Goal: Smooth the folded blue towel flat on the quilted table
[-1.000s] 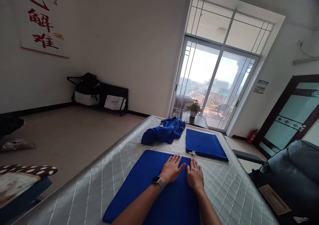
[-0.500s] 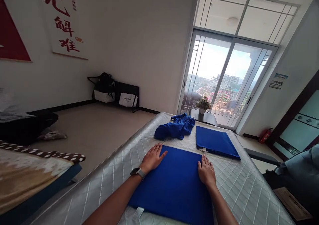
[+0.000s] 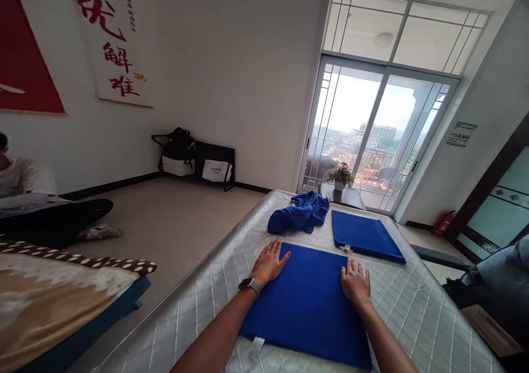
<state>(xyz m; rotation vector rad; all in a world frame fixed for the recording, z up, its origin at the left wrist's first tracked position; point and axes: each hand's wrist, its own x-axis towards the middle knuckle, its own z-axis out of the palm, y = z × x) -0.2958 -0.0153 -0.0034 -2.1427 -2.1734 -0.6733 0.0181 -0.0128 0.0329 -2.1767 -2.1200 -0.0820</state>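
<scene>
A flat, folded blue cloth with a white tag at its near left corner lies on the quilted mattress. My left hand rests on its far left edge, fingers stretched out, a watch on the wrist. On the far right edge lies my right hand, fingers also straight and flat. Just beyond, a second folded blue cloth sits to the right. A crumpled blue cloth is heaped to its left.
At left stands another bed with a tan blanket; a person sits behind it on the floor side. A potted plant is on a dark table before the sliding door. Dark bags line the wall. A fire extinguisher stands at right.
The view has shifted a little left, so everything appears further right; more of the seated person shows. Both hands stay flat on the folded cloth's edges.
</scene>
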